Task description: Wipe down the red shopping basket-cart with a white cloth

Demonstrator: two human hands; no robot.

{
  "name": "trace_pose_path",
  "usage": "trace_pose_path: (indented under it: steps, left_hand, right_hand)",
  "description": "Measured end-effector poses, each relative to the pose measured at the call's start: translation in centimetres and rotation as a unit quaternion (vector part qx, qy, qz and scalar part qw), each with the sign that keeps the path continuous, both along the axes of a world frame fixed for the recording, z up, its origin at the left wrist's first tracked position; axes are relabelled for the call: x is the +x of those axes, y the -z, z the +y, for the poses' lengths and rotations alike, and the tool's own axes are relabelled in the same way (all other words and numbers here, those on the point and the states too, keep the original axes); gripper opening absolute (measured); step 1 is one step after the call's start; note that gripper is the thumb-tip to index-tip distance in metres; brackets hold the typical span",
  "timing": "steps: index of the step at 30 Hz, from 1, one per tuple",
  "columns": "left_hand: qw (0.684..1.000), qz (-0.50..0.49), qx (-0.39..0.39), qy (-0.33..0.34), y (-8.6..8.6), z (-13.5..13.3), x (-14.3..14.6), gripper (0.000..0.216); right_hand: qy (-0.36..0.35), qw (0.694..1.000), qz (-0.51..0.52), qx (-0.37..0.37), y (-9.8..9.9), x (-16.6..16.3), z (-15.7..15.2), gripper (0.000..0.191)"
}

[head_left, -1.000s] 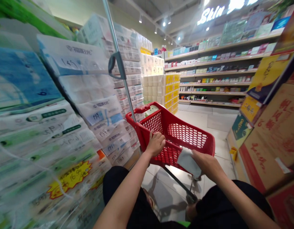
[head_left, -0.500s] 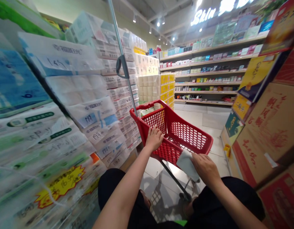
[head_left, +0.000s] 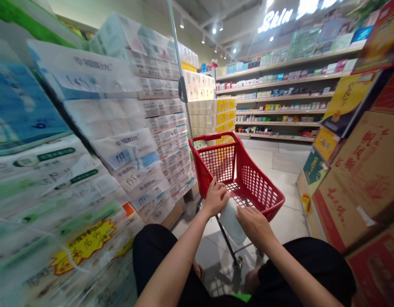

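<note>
A red plastic shopping cart [head_left: 261, 187] with perforated walls stands before my knees, turned at an angle. My left hand [head_left: 216, 197] rests on its near rim, fingers curled over the edge. Close beside it, my right hand [head_left: 256, 226] presses a pale grey-white cloth [head_left: 232, 222] against the near side of the cart. The cloth hangs below the rim and hides part of that side. From the cart's back left corner rises a tall metal pole [head_left: 174, 38] with a dark grip piece on it.
Stacked tissue packs [head_left: 120, 123] with handwritten prices rise close on the left. Cardboard cartons [head_left: 369, 170] line the right. Shelves [head_left: 280, 100] of small boxed goods run along the back, above a light tiled floor [head_left: 280, 166].
The cart has turned, its pole end swinging to the right. My right hand has slid the cloth leftward along the near rim, closer to my left hand, which has shifted slightly right.
</note>
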State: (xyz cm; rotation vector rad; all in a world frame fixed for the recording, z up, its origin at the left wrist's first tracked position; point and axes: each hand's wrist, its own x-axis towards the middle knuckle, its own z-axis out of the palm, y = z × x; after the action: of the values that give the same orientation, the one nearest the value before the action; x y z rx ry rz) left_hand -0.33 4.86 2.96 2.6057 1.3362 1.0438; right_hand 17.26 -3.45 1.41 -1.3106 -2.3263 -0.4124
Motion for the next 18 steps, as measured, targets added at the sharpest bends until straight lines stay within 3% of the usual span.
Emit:
trace_pose_path:
  steps: [4, 8, 11, 14, 18]
  left_hand:
    - [0.999, -0.004, 0.008, 0.031, -0.6, 0.8, -1.2, 0.025]
    - [1.0, 0.008, 0.003, 0.025, -0.3, 1.5, -2.2, 0.014]
    - [1.0, 0.013, -0.001, 0.018, 0.1, 1.8, -2.4, 0.011]
    - [1.0, 0.01, -0.004, -0.011, 0.4, 1.7, -1.9, 0.008]
    - [0.999, 0.011, 0.005, -0.041, 0.7, 1.2, -0.9, 0.007]
  right_hand:
    - [-0.08, 0.997, -0.007, -0.005, 0.1, 4.0, 0.3, 0.026]
    - [-0.039, 0.998, -0.013, 0.047, 0.7, 11.0, 1.4, 0.029]
    - [-0.002, 0.998, -0.017, 0.053, 0.8, 13.7, 1.8, 0.032]
    - [0.04, 0.998, -0.01, 0.048, 0.5, 11.4, 1.2, 0.03]
    - [0.025, 1.0, -0.009, 0.015, 0.1, 3.4, -0.3, 0.026]
